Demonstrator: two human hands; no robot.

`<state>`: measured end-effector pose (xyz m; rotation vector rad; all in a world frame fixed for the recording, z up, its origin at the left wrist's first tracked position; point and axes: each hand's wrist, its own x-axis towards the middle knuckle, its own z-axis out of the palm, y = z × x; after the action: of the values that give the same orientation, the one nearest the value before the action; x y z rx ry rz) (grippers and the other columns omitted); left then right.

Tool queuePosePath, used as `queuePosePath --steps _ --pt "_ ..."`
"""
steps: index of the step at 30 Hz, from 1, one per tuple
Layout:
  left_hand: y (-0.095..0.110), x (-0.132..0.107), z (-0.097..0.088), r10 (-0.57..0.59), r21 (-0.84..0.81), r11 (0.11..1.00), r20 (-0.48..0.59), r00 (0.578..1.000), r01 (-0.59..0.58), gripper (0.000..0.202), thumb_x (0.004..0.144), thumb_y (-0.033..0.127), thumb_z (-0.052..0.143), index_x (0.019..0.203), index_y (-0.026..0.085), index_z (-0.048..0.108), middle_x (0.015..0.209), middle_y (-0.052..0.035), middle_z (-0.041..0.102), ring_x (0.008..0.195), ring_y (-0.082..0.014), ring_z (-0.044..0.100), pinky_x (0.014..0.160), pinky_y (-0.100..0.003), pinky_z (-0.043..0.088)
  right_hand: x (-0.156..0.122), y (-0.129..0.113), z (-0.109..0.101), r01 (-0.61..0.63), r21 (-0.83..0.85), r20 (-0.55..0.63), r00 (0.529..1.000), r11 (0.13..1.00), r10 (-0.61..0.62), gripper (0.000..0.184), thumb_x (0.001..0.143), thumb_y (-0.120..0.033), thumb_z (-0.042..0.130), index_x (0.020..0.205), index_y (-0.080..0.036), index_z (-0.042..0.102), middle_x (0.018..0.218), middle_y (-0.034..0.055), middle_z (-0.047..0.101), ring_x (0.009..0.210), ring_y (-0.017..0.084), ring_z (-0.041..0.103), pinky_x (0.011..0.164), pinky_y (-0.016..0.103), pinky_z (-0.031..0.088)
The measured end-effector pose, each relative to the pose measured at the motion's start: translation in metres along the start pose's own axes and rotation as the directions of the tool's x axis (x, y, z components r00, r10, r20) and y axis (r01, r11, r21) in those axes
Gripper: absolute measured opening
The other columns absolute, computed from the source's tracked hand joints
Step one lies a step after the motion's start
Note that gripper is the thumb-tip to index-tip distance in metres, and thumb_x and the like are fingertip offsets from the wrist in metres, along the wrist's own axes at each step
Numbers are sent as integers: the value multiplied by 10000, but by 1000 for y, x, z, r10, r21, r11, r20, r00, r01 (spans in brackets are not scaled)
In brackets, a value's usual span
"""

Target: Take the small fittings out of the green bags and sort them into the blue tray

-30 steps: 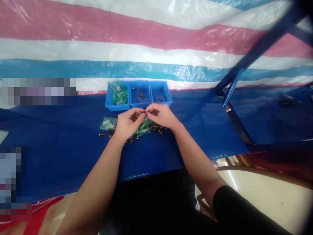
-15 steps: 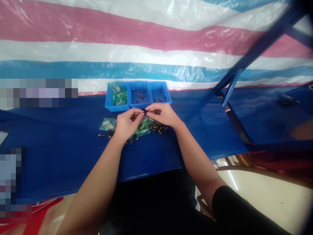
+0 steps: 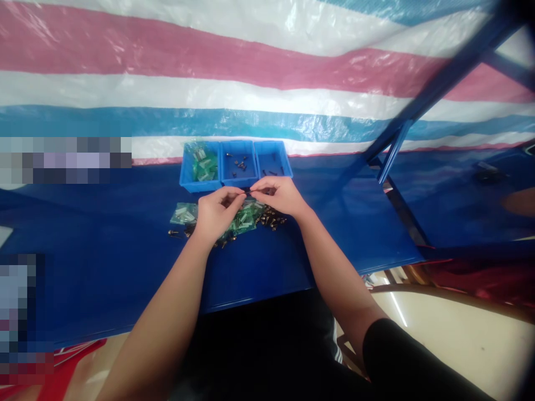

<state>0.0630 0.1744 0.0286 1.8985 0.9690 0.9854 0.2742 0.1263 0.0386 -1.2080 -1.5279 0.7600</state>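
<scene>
My left hand and my right hand meet fingertip to fingertip above the table, both closed in a pinch. Between them is a thin dark piece, too small to make out further. Below the hands lie green-tinted plastic bags with pale, stick-like parts inside. A heap of brass-and-dark screws lies under my right hand. More screws sit by my left wrist, which partly covers them, and a single screw lies apart to the left.
Three blue bins stand side by side behind the hands: bags in the left, a few brass-coloured screws in the middle, dark screws in the right. The blue table ends near my body. A slanted blue metal frame rises at right. Another person's arm shows far right.
My hands stay nearly in place, still pinching the thin dark piece. At far right, the other person's arm has shifted upward in view.
</scene>
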Motion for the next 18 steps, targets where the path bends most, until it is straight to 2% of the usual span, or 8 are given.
queuePosePath --steps 18 --pt "-3 0 1 38 -2 999 -20 999 -38 198 895 359 745 1020 210 783 796 -20 760 698 -165 710 699 -297 564 0 0 1 -17 37 18 1000 999 17 189 844 -303 792 968 -161 795 941 63 816 759 136 716 689 273 579"
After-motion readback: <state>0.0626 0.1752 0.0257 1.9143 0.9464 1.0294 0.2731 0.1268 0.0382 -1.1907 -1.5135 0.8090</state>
